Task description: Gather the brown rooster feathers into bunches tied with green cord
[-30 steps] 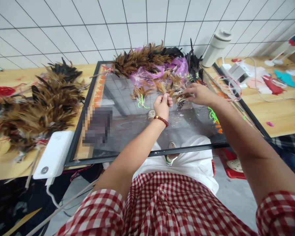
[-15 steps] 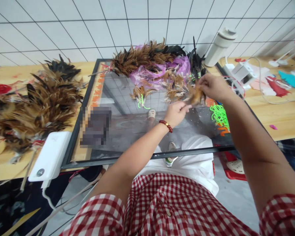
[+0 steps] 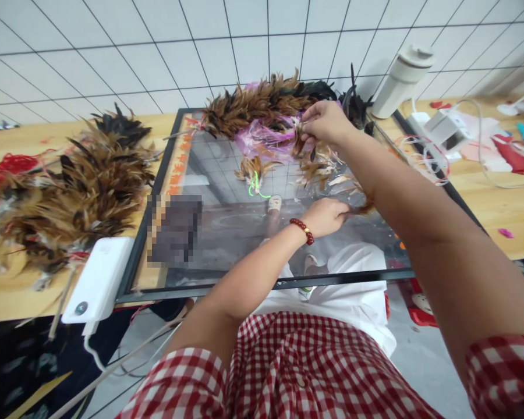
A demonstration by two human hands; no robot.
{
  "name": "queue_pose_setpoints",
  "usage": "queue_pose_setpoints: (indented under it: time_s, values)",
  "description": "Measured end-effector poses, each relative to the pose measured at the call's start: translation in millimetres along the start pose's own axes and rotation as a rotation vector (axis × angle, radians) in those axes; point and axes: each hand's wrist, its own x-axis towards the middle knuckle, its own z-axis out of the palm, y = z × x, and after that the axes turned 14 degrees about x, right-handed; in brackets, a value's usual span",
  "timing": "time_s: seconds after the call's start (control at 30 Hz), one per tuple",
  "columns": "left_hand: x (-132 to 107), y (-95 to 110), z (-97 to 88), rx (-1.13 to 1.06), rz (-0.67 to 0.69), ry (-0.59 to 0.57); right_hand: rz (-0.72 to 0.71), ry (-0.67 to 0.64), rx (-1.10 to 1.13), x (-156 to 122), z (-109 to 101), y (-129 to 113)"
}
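Note:
My left hand (image 3: 327,216), with a red bead bracelet at the wrist, is closed on a small bunch of brown feathers (image 3: 362,207) above the dark glass panel (image 3: 231,233). Farther back, my right hand (image 3: 327,123) pinches a brown feather (image 3: 297,132) with a pale end, beside the purple plastic bag (image 3: 262,139). Loose brown feathers (image 3: 317,169) lie under and in front of that hand. Left of them rests a small feather tuft (image 3: 251,170) with a bright green string (image 3: 256,183). A long brown feather garland (image 3: 253,105) stretches along the back.
Left of the panel lies a big heap of brown feathers (image 3: 91,192) beside a white power bank (image 3: 98,279). A blurred-out dark object (image 3: 174,230) sits on the panel's left. At the back right stand a white bottle (image 3: 402,81) and white chargers (image 3: 448,131) with cables.
My right hand has moved left and back from the held bunch to the feathers by the purple bag. My left hand has shifted slightly right and nearer, keeping the bunch. My right arm now covers the green strings.

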Motion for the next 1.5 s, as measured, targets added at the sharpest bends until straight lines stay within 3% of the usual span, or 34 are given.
queue_pose_setpoints:
  time_s: [0.1,0.17,0.33,0.47,0.57,0.7,0.8,0.9,1.03,1.1,1.17,1.3,1.37,1.5]
  values:
    - [1,-1,1.9,-0.034,-0.014,0.016,0.193,-0.036,0.145,4,4,0]
    - [1,-3,3.8,-0.062,-0.027,0.040,0.197,-0.146,0.167,-2,-1,0]
    - [0,-5,6.0,-0.169,-0.051,0.071,-0.090,-0.272,-0.296,-26,-28,11]
    - [1,-2,3.3,-0.440,-0.145,0.107,-0.027,-0.353,-0.497,-48,-53,19]
    - [4,-4,-3.3,-0.728,-0.356,0.315,-0.047,-0.202,-0.437,-74,-70,20]
    - [6,-20,-17.5,-0.916,-0.620,0.762,-0.220,0.134,-0.398,-115,-78,24]
    - [6,-31,-26.8,-0.969,-0.704,0.902,-0.278,0.182,-0.489,-135,-68,31]
    - [4,-36,-31.8,-1.020,-0.787,0.930,-0.305,0.079,-0.701,-144,-56,35]
    - [2,-35,-33.0,-1.030,-0.831,0.919,-0.196,0.011,-0.893,-145,-51,38]
    - [1,-34,-32.6,-1.027,-0.824,0.914,-0.123,0.101,-0.767,-143,-52,40]
    - [0,-35,-32.4,-1.020,-0.816,0.905,-0.042,0.181,-0.489,-140,-56,43]
    - [-1,-35,-33.0,-1.017,-0.814,0.884,0.132,0.159,-0.003,-136,-63,52]
    - [-1,-35,-33.5,-1.024,-0.813,0.882,0.136,0.180,0.014,-135,-67,55]
    - [-1,-35,-33.6,-1.027,-0.812,0.883,-0.094,0.338,-0.224,-134,-74,58]
